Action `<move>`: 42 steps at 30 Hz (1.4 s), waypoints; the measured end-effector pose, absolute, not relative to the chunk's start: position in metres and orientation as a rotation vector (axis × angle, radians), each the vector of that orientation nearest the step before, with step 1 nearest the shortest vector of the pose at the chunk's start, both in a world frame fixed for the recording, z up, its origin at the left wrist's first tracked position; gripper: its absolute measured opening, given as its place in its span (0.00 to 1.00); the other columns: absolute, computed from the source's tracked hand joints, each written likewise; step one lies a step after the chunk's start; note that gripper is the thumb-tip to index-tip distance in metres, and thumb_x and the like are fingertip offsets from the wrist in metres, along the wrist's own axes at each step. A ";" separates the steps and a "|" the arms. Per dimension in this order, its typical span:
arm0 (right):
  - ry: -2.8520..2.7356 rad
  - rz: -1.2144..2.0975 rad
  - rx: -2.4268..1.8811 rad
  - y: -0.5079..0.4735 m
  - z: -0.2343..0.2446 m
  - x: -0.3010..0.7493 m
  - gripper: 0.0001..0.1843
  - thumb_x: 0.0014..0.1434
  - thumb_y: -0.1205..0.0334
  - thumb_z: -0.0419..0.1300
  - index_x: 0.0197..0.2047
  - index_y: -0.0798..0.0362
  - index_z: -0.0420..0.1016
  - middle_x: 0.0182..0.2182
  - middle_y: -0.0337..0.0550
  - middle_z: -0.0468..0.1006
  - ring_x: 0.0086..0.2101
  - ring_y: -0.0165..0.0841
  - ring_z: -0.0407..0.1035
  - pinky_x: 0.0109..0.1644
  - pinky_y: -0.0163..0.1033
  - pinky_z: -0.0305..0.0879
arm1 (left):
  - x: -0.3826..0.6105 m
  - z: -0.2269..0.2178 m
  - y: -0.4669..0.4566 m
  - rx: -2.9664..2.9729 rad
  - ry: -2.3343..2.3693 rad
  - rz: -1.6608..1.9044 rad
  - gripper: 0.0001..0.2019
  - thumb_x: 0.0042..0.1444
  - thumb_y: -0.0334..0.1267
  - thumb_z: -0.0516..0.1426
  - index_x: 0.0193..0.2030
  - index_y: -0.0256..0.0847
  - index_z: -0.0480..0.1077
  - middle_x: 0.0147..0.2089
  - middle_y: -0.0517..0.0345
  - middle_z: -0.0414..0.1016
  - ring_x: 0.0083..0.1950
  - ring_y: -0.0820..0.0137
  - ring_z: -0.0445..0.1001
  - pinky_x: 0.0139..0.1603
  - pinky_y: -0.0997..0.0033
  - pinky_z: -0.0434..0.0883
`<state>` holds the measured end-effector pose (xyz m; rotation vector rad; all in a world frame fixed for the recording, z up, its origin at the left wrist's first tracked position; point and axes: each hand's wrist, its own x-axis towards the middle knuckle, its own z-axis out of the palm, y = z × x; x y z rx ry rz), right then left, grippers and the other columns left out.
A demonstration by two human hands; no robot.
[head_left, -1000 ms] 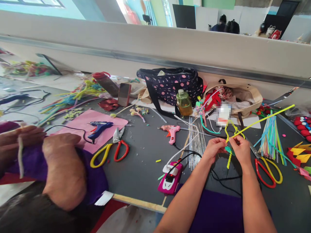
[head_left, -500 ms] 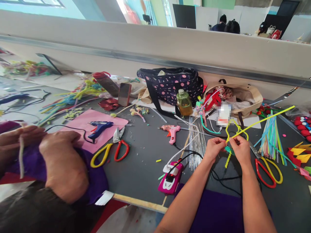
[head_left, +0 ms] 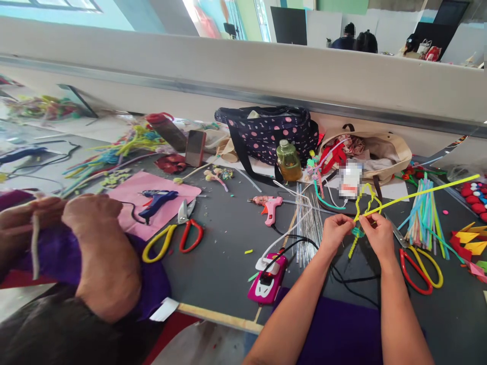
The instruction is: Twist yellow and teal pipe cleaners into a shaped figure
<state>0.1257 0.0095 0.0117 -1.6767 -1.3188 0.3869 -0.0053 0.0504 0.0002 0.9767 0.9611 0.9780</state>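
My left hand (head_left: 337, 230) and my right hand (head_left: 380, 234) meet above the dark table (head_left: 224, 258), both pinched on a yellow pipe cleaner (head_left: 418, 193). Its long free end slants up to the right, and a looped part rises just above my fingers. A short teal piece (head_left: 357, 232) sits between my fingertips, with a yellow tail hanging below. Red and yellow scissors (head_left: 420, 268) lie just right of my right hand.
A pink glue gun (head_left: 269, 207), thin wires (head_left: 307, 223), a pink car-shaped object (head_left: 267, 276) and black cables lie left of my hands. Coloured sticks (head_left: 424, 215), bags (head_left: 268, 133) and a bottle (head_left: 288, 161) stand behind. At the left another person's hands (head_left: 91, 238) hold purple cloth.
The pipe cleaner's long free end has swung lower and farther right. My hands stay together at the same spot. The other person's hand at the left has shifted over the purple cloth.
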 end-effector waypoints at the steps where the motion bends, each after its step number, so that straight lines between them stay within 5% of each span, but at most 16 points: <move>1: -1.329 0.375 -1.673 0.009 0.012 0.125 0.17 0.58 0.48 0.58 0.27 0.53 0.74 0.24 0.43 0.77 0.24 0.32 0.69 0.30 0.35 0.63 | -0.005 0.000 0.050 0.976 0.956 0.981 0.07 0.39 0.38 0.62 0.23 0.36 0.74 0.23 0.59 0.72 0.24 0.75 0.66 0.26 0.76 0.66; 15: -1.720 -0.083 -1.665 0.008 0.019 0.120 0.11 0.62 0.61 0.54 0.27 0.50 0.70 0.27 0.42 0.74 0.33 0.35 0.68 0.39 0.38 0.62 | -0.010 -0.010 0.050 1.432 1.119 0.931 0.05 0.45 0.34 0.58 0.27 0.37 0.75 0.24 0.60 0.73 0.25 0.74 0.67 0.27 0.76 0.62; 29: -1.764 -0.006 -1.574 0.006 0.022 0.124 0.11 0.64 0.62 0.55 0.29 0.50 0.71 0.27 0.41 0.74 0.33 0.35 0.68 0.38 0.37 0.62 | -0.014 0.011 0.041 1.943 1.129 0.894 0.07 0.52 0.32 0.55 0.26 0.39 0.74 0.26 0.59 0.74 0.27 0.73 0.67 0.30 0.75 0.59; 36: -1.579 0.218 -1.571 0.007 0.018 0.125 0.10 0.63 0.56 0.56 0.36 0.50 0.75 0.33 0.42 0.78 0.35 0.35 0.71 0.40 0.38 0.64 | -0.012 0.001 0.046 1.608 1.112 1.003 0.05 0.49 0.34 0.57 0.29 0.38 0.75 0.26 0.59 0.74 0.27 0.73 0.67 0.30 0.75 0.61; 42: -1.251 0.380 -1.583 0.007 0.019 0.127 0.13 0.59 0.51 0.59 0.34 0.51 0.75 0.28 0.39 0.77 0.27 0.31 0.69 0.32 0.35 0.63 | -0.013 0.001 0.051 1.308 0.988 1.065 0.06 0.47 0.37 0.60 0.28 0.36 0.75 0.24 0.60 0.72 0.25 0.75 0.63 0.28 0.75 0.59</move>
